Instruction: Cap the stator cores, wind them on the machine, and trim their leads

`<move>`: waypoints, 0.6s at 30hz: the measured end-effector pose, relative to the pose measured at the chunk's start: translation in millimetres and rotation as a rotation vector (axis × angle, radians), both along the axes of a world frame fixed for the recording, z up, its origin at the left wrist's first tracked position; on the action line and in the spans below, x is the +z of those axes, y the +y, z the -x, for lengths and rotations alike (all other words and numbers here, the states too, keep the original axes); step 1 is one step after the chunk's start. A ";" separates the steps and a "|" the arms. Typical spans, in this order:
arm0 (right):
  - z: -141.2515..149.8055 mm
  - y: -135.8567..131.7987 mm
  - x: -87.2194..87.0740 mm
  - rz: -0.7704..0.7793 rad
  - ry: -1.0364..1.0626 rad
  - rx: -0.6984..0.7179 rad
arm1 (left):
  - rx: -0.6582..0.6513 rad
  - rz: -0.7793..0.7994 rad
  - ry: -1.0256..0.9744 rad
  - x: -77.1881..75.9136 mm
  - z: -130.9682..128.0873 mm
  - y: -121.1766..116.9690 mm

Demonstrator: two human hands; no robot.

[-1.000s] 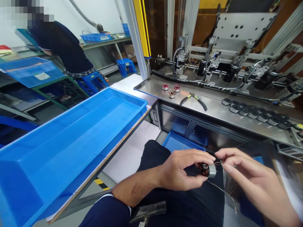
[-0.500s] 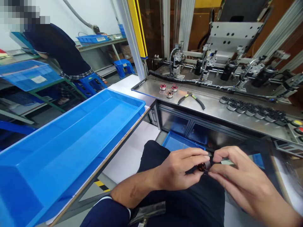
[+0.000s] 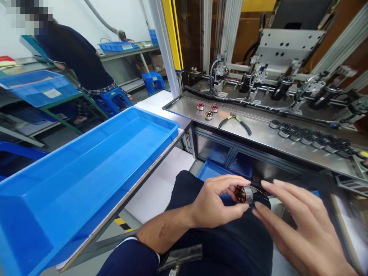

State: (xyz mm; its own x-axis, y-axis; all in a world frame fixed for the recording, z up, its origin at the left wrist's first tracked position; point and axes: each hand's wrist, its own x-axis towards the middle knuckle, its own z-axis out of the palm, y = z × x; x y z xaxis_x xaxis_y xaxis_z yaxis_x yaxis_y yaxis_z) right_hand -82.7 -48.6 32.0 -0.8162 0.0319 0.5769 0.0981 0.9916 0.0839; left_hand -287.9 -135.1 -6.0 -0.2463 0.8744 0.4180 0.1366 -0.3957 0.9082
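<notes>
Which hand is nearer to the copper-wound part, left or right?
The left hand: it holds the copper-wound part between thumb and fingers. The right hand is just to the part's right, thumb and fingers spread, not gripping it.

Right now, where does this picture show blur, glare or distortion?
Head view, right hand blurred, silver-and-black cylindrical part sharper; head view, pale glare on silver metal worktop; head view, rectangular blue plastic tray seemingly stretched toward lower left.

I'm pinching a motor (image 3: 244, 194) in my left fingers (image 3: 232, 181), hovering my parted right fingers (image 3: 276, 194) beside it; pliers (image 3: 243, 125) are lying ahead.
</notes>
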 end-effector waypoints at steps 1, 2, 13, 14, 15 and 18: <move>3.8 2.4 -0.9 -0.016 -0.004 0.014 | -0.027 0.040 -0.055 0.6 0.6 -0.9; 6.8 4.8 -1.7 -0.019 -0.005 0.031 | -0.061 0.091 -0.120 1.1 1.8 -1.9; 30.7 14.7 0.9 0.025 -0.033 0.111 | -0.218 0.295 -0.484 -3.6 21.6 -5.6; 30.3 16.6 2.8 0.032 -0.036 0.106 | -0.219 0.301 -0.499 -4.5 23.9 -5.7; 29.9 19.9 5.8 0.055 -0.037 0.098 | -0.218 0.309 -0.519 -5.4 26.6 -5.8; 38.0 42.2 21.1 0.244 -0.041 0.049 | -0.208 0.320 -0.594 -8.1 34.9 -6.4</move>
